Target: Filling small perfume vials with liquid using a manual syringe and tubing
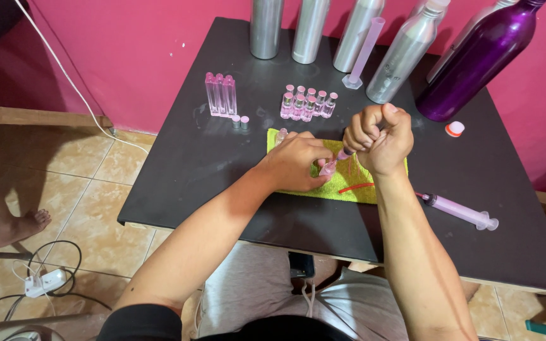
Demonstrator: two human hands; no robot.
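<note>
— Two hands over the cloth (349, 183), near the table's (178, 170) front edge?

— Yes. My left hand (295, 161) pinches a vial (328, 168) there; my right hand (380, 136), fisted, presses its cap (344, 154). A syringe (459, 211) lies toward the right edge.

The left hand (295, 161) is covering most of the little pink vial (328, 168); the silver bottles (311, 28) and purple bottle (478, 60) along the table's far edge are getting cropped at the top.
</note>
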